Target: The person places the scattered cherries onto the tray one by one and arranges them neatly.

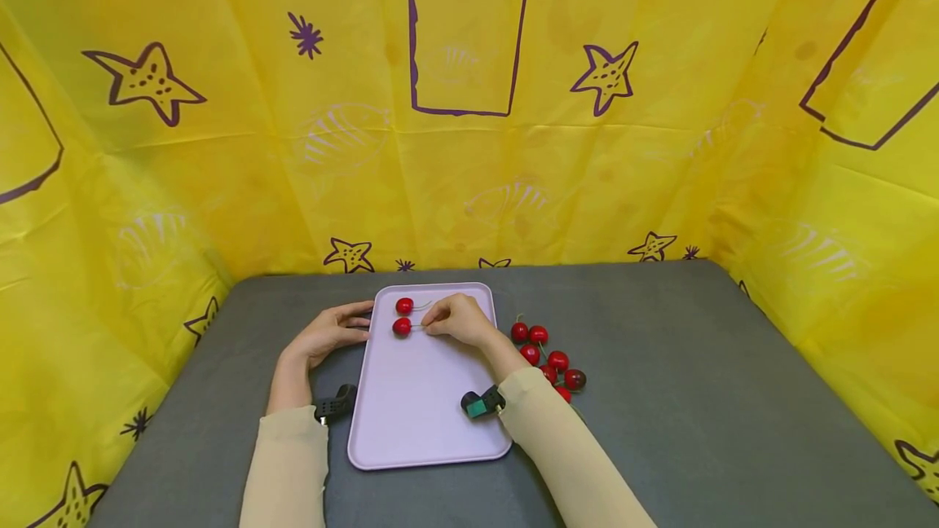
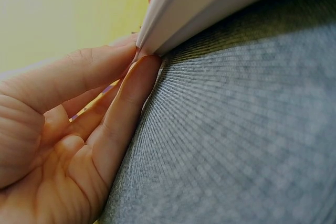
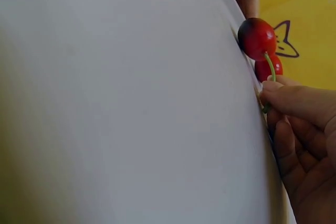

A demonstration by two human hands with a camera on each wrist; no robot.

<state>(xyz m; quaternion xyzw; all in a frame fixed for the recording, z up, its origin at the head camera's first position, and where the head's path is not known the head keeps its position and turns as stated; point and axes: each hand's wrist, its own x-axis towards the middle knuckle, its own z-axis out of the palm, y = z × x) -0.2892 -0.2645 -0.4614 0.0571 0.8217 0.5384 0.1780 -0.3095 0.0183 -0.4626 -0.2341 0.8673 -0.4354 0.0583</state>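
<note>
On a pale lilac tray [image 1: 429, 414] lie two red cherries, one behind the other. My right hand [image 1: 458, 318] pinches the green stem of the nearer cherry [image 1: 401, 327] between thumb and fingertips. In the right wrist view that cherry [image 3: 256, 39] hangs off the stem's far end, dark on one side. Its neighbour, the farther cherry [image 1: 404, 306], has its stem pointing right toward my right hand. My left hand [image 1: 328, 334] lies at the tray's left edge with nearly straight fingers. In the left wrist view, its thumb [image 2: 79, 74] and a finger touch the rim.
Several more cherries [image 1: 557, 361] with stems lie in a cluster on the grey table [image 1: 697, 398], just right of the tray and partly behind the right forearm. A yellow patterned cloth [image 1: 455, 186] stands around the table's back and sides.
</note>
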